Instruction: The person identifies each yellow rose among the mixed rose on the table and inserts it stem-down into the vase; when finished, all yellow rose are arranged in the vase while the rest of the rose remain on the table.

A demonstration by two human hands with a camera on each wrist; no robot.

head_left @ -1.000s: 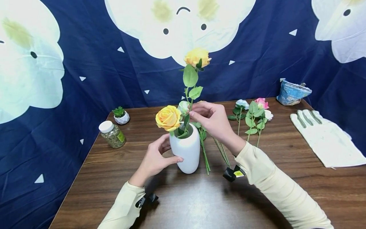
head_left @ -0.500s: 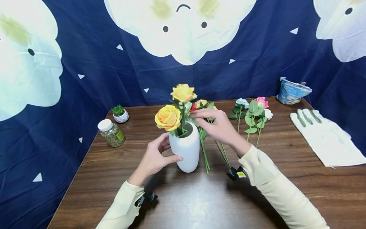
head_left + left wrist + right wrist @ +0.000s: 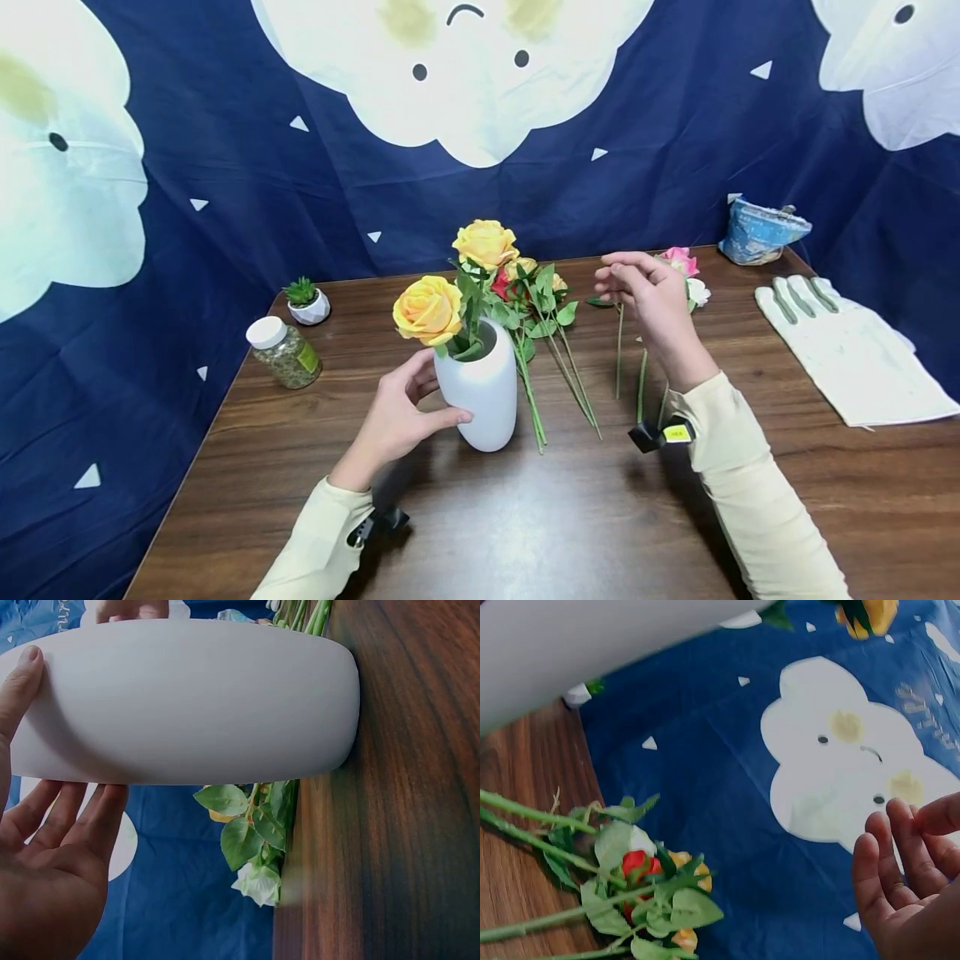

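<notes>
My left hand (image 3: 396,421) holds a white vase (image 3: 487,396) upright, its thumb on the near side and its fingers round the far left. The left wrist view shows that thumb and the fingers (image 3: 71,817) on opposite sides of the vase. Two yellow roses stand in it: a lower bloom (image 3: 427,310) leaning left over the rim and a taller bloom (image 3: 486,243) behind. To the right, my right hand (image 3: 652,308) hovers above the table with loosely bent fingers and nothing in them. It partly hides the flowers beneath. The right wrist view also shows those fingers (image 3: 900,862) holding nothing.
Red and yellow roses (image 3: 558,308) lie right of the vase, stems toward me. Further right are a pink rose (image 3: 678,261) and a white one (image 3: 697,292). A jar (image 3: 288,354), potted succulent (image 3: 307,302), gloves (image 3: 855,350) and blue bag (image 3: 761,233) stand around the edges.
The taller yellow rose has come down into the vase and my right hand has let go of it. That hand has moved right, over the other flowers. My left hand stays on the vase.
</notes>
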